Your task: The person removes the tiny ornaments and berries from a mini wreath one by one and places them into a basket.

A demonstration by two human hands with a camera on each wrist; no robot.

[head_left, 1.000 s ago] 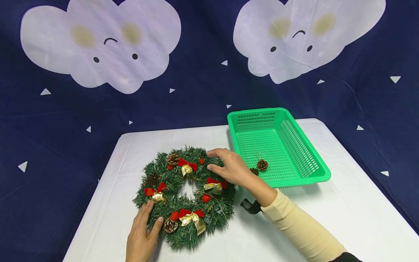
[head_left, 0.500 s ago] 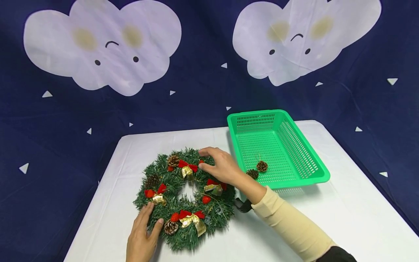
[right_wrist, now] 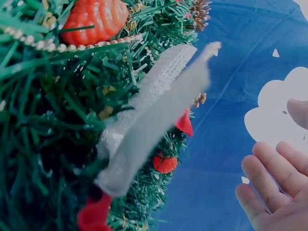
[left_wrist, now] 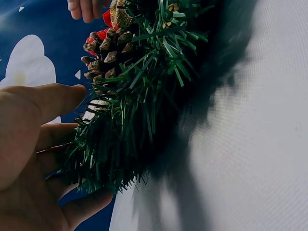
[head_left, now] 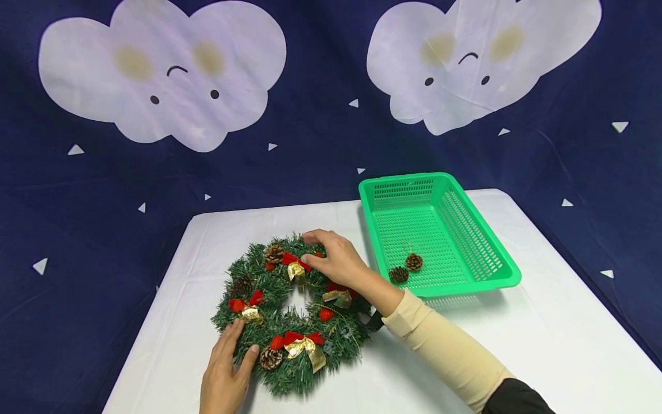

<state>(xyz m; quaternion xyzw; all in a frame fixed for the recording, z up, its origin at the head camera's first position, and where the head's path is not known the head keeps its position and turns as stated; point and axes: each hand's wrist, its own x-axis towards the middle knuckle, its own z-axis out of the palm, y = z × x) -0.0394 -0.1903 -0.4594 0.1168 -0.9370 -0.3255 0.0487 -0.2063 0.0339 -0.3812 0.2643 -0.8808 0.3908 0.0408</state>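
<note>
A green Christmas wreath (head_left: 281, 376) with red and gold bows (head_left: 304, 347), red berries and pinecones (head_left: 271, 357) lies flat on the white table. My left hand (head_left: 224, 371) rests at its lower left edge, fingers spread along the greenery and thumb apart; the left wrist view shows the tips against the needles (left_wrist: 115, 144). Over the wreath's upper right part, my right hand (head_left: 335, 259) hovers with loosely bent fingers and nothing in them, hiding part of the greenery. The right wrist view shows that hand (right_wrist: 279, 187) apart from a bow's pale ribbon (right_wrist: 154, 115).
A green plastic basket (head_left: 468, 286) stands at the right rear of the table (head_left: 548, 345). Two loose pinecones (head_left: 405, 268) lie in its near left corner. Behind the table hangs a dark blue cloth (head_left: 320, 161) printed with white clouds.
My right hand has moved left over the wreath, away from the basket, uncovering the pinecone in the basket's corner. The left hand and the wreath have stayed in place.
</note>
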